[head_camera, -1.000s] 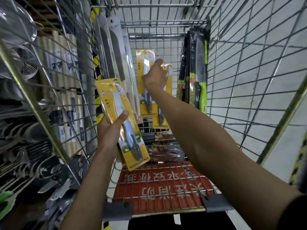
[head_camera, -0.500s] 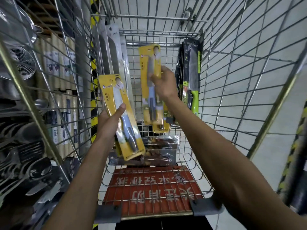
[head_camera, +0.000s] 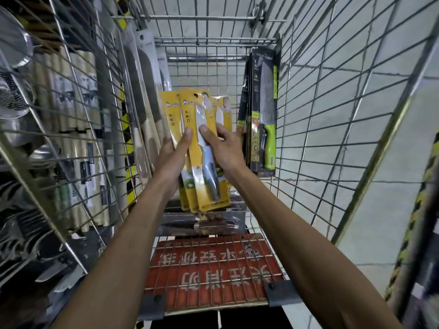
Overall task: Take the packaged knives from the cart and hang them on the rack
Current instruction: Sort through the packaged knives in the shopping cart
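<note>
While gathering stock over the cart [head_camera: 308, 96], left hand [head_camera: 173, 157] and right hand [head_camera: 225, 150] both clamp the yellow knife packs [head_camera: 202, 186] (stacked, probably for one trip).

Single head view, close, facing forward-down into wire cart [head_camera: 332, 115] interior.

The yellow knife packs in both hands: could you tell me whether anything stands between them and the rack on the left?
Yes: the cart's left wire wall stands between the yellow packs, held by left hand and right hand, and the rack.
</note>
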